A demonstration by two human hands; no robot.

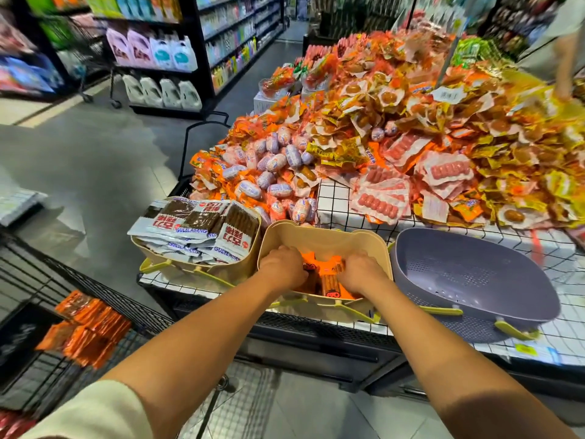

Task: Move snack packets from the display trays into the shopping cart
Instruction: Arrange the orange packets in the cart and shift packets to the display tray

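Both my hands reach down into a beige display tray (323, 237) at the front of the stand. My left hand (283, 266) and my right hand (359, 270) curl around orange snack packets (329, 280) lying in it, one hand at each side of the bunch. The fingertips are hidden among the packets. At lower left stands the black wire shopping cart (104, 307), with several orange packets (87, 327) lying in it.
Left of that tray is another beige tray (235, 264) full of white-and-brown packets (202, 223). A purple perforated basket (474, 274) sits to the right. Behind them rises a big heap of sausage snacks (395, 128). Another person's arm (566, 58) reaches in at far right.
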